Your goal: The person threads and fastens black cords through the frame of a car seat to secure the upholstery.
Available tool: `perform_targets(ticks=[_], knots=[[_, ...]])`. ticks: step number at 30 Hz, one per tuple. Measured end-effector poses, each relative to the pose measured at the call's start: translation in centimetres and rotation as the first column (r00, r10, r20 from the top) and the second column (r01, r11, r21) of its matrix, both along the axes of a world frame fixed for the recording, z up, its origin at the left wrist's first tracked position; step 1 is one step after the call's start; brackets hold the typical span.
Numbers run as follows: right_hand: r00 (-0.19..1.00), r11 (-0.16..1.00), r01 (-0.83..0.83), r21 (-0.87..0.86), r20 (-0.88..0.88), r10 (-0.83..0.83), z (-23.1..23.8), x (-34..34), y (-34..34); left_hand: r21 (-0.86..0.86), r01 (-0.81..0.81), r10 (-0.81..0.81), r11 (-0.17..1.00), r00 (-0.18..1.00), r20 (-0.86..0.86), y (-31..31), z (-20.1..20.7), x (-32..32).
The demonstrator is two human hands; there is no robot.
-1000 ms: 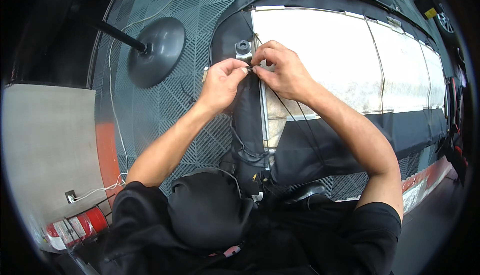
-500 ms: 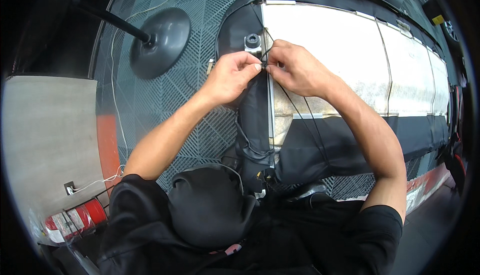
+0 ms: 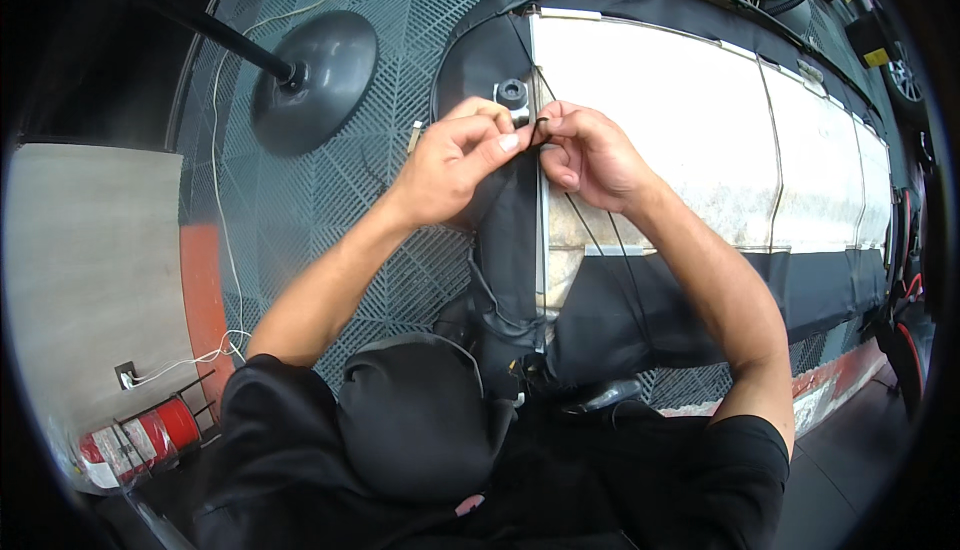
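A long car seat part lies before me, with a pale backing panel (image 3: 660, 120) framed by a black leather-like cover (image 3: 650, 315). At the panel's left edge, my left hand (image 3: 450, 165) pinches a thin black cord (image 3: 539, 131) between thumb and fingers. Just right of it, my right hand (image 3: 600, 158) has the same cord at its thumb and index finger, the other fingers curled. The fingertips of both hands nearly meet there. Right beyond them a round black fitting (image 3: 511, 93) sits on a light metal bracket. More cord runs across the panel toward me.
A round dark stand base (image 3: 316, 80) with a pole rests on the grey grid floor (image 3: 330, 200) at left. A white cable (image 3: 222, 220) trails beside it. Lower left are a grey wall panel (image 3: 90, 270) and a red fire extinguisher (image 3: 165, 430). A car wheel (image 3: 903, 80) shows far right.
My right hand has turned, its fingers opening out somewhat, and a small bend of cord now shows between the hands. The left hand has shifted slightly left and toward me.
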State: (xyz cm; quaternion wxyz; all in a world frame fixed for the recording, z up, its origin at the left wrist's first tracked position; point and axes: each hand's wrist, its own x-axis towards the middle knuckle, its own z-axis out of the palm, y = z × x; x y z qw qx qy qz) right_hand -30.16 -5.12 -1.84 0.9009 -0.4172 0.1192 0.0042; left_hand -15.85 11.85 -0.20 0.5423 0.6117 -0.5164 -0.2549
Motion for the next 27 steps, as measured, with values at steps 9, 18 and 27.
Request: perform_targets(ticks=[9, 18, 27], knots=[[0.976, 0.982, -0.19, 0.019, -0.106, 0.191, 0.6, 0.0, -1.4, 0.249, 0.239, -0.162, 0.939, 0.942, -0.294, -1.5, 0.7, 0.0], [0.945, 0.926, -0.274, -0.259, -0.251, 0.21, 1.8, -0.3, -1.6, 0.285, 0.29, -0.357, 0.914, 0.908, 0.218, -0.8, -0.3, 1.4], [0.992, 0.996, -0.09, -0.025, -0.093, 0.087, 0.5, -0.9, -1.9, 0.329, 0.168, -0.043, 0.929, 0.933, -0.357, 0.5, 0.9, 0.6]])
